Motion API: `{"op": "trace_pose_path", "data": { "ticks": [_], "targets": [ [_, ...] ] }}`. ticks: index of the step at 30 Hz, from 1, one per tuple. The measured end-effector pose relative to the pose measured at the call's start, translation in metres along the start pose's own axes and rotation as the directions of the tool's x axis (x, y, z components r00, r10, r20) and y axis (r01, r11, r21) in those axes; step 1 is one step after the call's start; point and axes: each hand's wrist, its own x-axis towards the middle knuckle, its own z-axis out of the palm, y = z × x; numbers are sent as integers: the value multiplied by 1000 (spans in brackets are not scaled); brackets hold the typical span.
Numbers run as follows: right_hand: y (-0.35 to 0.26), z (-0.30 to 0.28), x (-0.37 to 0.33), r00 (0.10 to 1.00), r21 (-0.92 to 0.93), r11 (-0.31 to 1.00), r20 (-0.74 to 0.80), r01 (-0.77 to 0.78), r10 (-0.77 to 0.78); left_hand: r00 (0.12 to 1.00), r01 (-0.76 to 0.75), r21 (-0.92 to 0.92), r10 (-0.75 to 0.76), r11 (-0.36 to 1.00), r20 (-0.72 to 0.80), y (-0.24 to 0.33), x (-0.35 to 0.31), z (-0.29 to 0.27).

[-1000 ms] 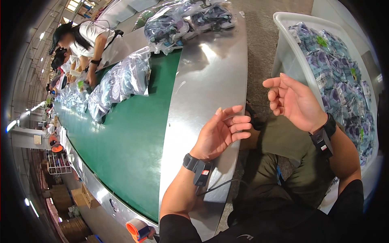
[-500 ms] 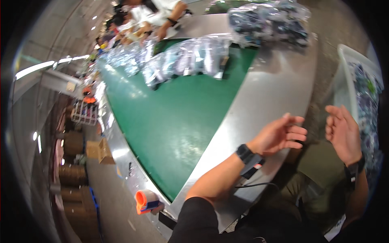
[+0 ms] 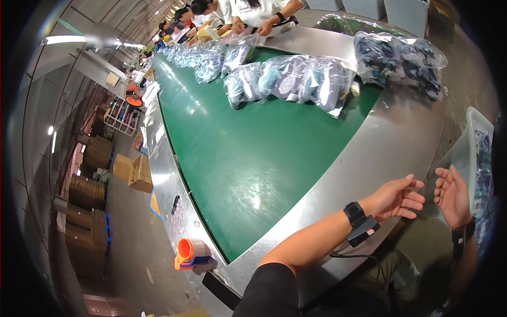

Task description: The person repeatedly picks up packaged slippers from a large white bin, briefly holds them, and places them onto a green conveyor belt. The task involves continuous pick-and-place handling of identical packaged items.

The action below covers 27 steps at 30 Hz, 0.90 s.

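My left hand (image 3: 394, 199) reaches over the metal edge of the table, its fingers apart and slightly bent, holding nothing. Facing it a small gap away, my right hand (image 3: 453, 198) hangs beside the white bin (image 3: 469, 138) with loosely curled fingers and an empty palm. That bin contains shoes in clear plastic bags (image 3: 481, 174). On the green belt (image 3: 248, 158) lies a row of clear-bagged shoes (image 3: 293, 82), pale blue and purple. A larger clear bag of dark and purple shoes (image 3: 398, 63) rests on the far metal corner.
A tape dispenser (image 3: 191, 254) with an orange rim sits at the near left metal edge, a black-handled tool (image 3: 175, 205) beyond it. Several people work along the far side, one with a dark wristband (image 3: 280, 17). Cardboard boxes (image 3: 140, 173) stand on the left floor.
The view has shifted, so the belt and bags appear farther right. My hands have come closer together, and the right hand's fingers are more curled.
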Motion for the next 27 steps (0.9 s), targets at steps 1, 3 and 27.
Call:
{"op": "trace_pose_path", "data": {
  "ticks": [1,3,27],
  "targets": [
    [-3,7,6,999,-40,999,34,16,-14,1000,9,0,-9,1000,5,0,0,0],
    [-16,24,25,995,-108,993,88,45,-36,999,9,-6,-9,1000,36,0,8,-3],
    [13,309,322,781,-853,472,-134,223,-610,631,-771,-244,655,588,-415,122,-34,-58]
  ]
}}
